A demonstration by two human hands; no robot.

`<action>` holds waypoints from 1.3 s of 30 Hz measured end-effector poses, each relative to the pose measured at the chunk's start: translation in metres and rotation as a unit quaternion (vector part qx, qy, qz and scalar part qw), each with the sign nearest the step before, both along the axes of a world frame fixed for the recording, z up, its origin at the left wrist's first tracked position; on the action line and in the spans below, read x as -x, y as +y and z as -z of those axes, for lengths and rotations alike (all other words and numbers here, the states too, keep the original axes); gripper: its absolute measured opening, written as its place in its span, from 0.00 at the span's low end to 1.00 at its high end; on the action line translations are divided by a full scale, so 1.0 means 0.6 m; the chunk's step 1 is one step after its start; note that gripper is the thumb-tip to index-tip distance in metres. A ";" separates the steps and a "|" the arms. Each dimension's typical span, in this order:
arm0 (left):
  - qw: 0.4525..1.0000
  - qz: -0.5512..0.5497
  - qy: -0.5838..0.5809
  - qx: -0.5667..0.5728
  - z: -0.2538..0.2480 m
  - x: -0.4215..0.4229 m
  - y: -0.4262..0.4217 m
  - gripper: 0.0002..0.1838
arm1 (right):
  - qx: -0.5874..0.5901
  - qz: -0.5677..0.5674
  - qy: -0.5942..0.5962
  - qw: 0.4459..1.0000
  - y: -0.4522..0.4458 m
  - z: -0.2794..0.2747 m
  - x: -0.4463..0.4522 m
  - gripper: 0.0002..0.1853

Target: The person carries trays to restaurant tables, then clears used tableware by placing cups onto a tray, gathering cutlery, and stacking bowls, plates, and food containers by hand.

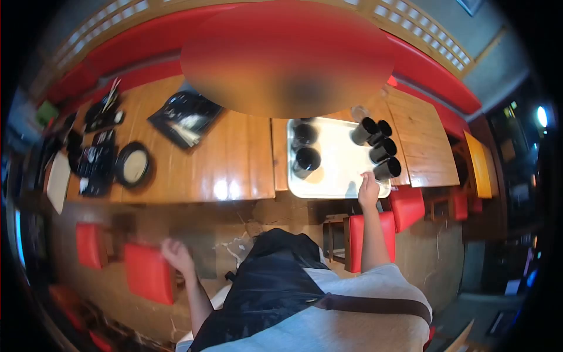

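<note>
My right hand (368, 190) is over the front right part of a cream tray (343, 146), with its fingers loosely bent and nothing visible in them. Closest to it is a black cup (387, 169), tilted in view; I cannot tell whether the fingertips touch it. More black cups (383, 150) cluster along the tray's right side. On the left side are another black cup (306, 162) and a dark cup (304, 136) behind it. Low on the left, my left hand (177, 256) hangs beside a red chair (149, 274), fingers slightly apart, somewhat blurred and holding nothing.
Wooden tables (234, 164) run across the front. A black tray (186, 119) holds light-coloured sticks or napkins. Farther left are a round black bowl (134, 165) and several dark dishes. Red stools (372, 237) stand below the tables, and a red bench (135, 50) lines the back.
</note>
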State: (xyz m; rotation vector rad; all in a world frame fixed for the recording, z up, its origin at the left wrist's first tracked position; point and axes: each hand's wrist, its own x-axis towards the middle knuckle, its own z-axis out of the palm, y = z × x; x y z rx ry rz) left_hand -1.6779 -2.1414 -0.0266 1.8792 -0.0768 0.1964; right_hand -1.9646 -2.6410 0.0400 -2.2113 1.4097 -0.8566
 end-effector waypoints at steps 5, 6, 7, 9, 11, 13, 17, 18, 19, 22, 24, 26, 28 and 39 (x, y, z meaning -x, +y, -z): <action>0.932 0.300 -0.128 -0.159 -0.065 -0.071 -0.153 0.18 | 0.058 -0.038 0.297 0.952 -0.093 0.049 0.026 0.12; 0.937 0.309 -0.081 -0.139 -0.082 -0.083 -0.163 0.17 | -0.040 -0.022 0.213 0.976 -0.122 0.109 0.055 0.13; 0.944 0.307 -0.035 -0.118 -0.099 -0.092 -0.168 0.15 | 0.103 -0.148 0.594 0.784 -0.159 0.141 0.078 0.12; 0.958 0.270 -0.008 -0.101 -0.118 -0.112 -0.165 0.15 | 0.057 -0.126 0.517 0.845 -0.138 0.111 0.061 0.10; 0.972 0.230 0.003 -0.039 -0.096 -0.127 -0.148 0.15 | 0.101 -0.158 0.389 0.902 -0.098 0.058 0.028 0.06; 0.971 0.225 0.070 -0.025 -0.094 -0.140 -0.125 0.14 | 0.072 -0.028 0.176 0.981 -0.113 0.069 0.026 0.08; 0.979 0.202 0.007 -0.015 -0.127 -0.202 -0.090 0.13 | 0.196 0.244 0.235 0.920 -0.112 -0.046 0.072 0.13; 0.984 0.176 0.019 -0.024 -0.132 -0.224 -0.077 0.13 | 0.314 0.276 0.436 0.797 -0.134 -0.057 0.105 0.15; 0.986 0.164 0.017 -0.023 -0.132 -0.255 -0.061 0.13 | 0.383 0.223 0.004 0.896 -0.105 -0.137 0.041 0.14; 0.988 -0.042 -0.079 0.127 -0.130 -0.388 0.011 0.14 | 0.179 0.142 -0.113 0.967 -0.092 -0.229 -0.143 0.15; 0.969 -0.101 -0.126 0.188 -0.140 -0.474 0.069 0.15 | -0.038 0.079 -0.208 0.974 -0.052 -0.266 -0.242 0.17; 0.970 -0.081 -0.133 0.188 -0.171 -0.536 0.096 0.15 | -0.144 0.046 -0.366 0.918 0.044 -0.278 -0.344 0.20; 0.980 0.018 -0.081 0.180 -0.218 -0.572 0.085 0.14 | -0.105 -0.078 -0.368 0.921 0.160 -0.285 -0.485 0.21; 0.661 0.652 0.356 0.102 -0.280 -0.455 -0.245 0.12 | -0.265 -0.254 -0.608 0.704 0.393 -0.243 -0.777 0.18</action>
